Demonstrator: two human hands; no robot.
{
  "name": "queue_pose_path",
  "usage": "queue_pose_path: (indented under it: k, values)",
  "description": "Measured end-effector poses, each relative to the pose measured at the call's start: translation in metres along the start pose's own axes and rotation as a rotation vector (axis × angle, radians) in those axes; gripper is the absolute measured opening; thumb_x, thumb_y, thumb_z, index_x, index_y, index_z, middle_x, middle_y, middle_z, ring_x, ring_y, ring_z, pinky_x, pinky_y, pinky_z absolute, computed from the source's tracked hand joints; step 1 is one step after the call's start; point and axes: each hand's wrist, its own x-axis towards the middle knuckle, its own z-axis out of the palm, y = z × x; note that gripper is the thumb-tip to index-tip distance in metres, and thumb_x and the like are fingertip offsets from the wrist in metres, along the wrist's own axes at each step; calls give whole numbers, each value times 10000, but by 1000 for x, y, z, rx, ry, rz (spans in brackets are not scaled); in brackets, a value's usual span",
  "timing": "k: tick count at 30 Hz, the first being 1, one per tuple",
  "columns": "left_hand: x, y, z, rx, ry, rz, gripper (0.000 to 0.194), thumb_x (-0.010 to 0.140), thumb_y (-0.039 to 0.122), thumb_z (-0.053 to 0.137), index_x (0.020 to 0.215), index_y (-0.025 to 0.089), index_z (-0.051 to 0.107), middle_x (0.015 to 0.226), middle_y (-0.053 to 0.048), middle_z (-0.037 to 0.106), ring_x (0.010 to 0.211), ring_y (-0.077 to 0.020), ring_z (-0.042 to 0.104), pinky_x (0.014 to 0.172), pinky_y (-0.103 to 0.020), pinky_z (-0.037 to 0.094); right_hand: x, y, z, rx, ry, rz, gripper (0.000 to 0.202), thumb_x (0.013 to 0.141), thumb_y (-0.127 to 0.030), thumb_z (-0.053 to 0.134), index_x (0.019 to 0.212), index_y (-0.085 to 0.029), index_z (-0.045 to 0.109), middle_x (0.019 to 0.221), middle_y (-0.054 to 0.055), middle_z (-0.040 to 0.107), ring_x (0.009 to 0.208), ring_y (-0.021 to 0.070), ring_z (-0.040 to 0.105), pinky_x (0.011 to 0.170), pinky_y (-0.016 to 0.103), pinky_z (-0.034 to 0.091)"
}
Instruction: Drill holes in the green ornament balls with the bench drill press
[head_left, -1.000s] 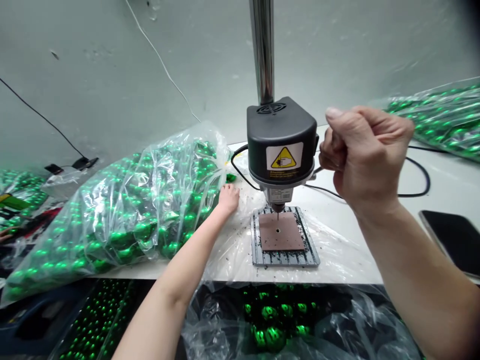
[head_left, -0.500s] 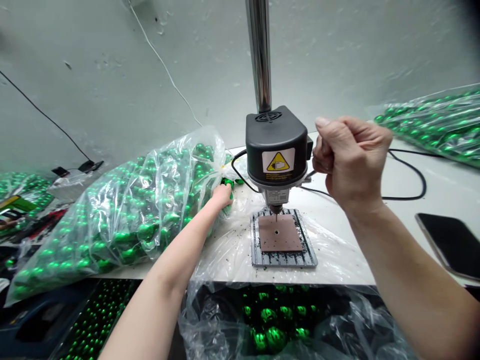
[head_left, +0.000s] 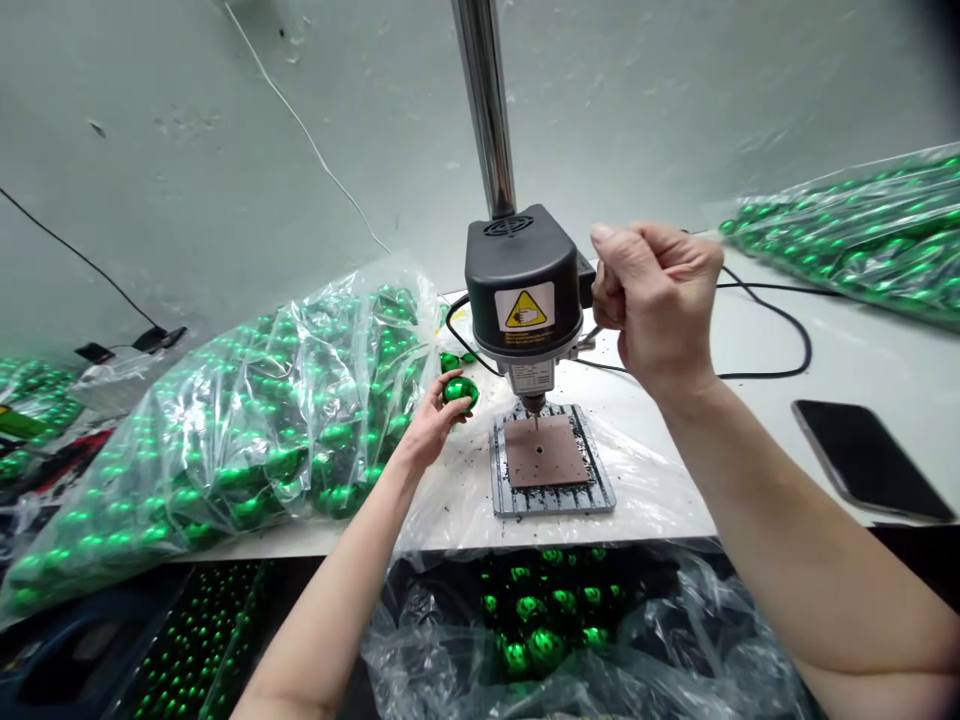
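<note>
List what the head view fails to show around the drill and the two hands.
- Lever in the right hand: hidden by the closed fist.
- Drill column top: cut off by the upper edge.
- Warning label text: too small.
- Ball in the left hand: any hole faces away or is hidden by fingers.

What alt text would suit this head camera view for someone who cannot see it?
A person's left hand holds a shiny green ball beside a small bench drill, while the right hand grips its side lever. A clear bag of green balls lies left; a phone lies right.
</note>
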Motion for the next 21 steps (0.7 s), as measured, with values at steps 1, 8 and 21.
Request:
queue_pose_path:
  k: [1,8,21]
  values:
    - [-11,2,2,-142,-15,-52,591,750,323,801,1290,245,573,1007,-27,652,758,-121,618,705,-256,497,0,0,0,2,2,-4,506,871,-190,700,467,-202,395,409,-65,370,326,43,276,321,262,161]
    - [-62,-4,23,-419,-73,-289,384,802,427,772,1020,129,663,1010,-107,715,803,-156,641,731,-277,514,2,1,1,-14,15,-53,525,875,-229,712,474,-210,373,412,-64,352,333,54,284,327,265,155]
    - [-54,-55,67,114,77,-21,616,695,413,860,1201,162,613,1054,-68,694,894,-161,620,815,-295,483,9,8,-3,-119,-44,-38,623,864,-600,680,518,-234,313,412,-52,341,381,72,306,357,265,229]
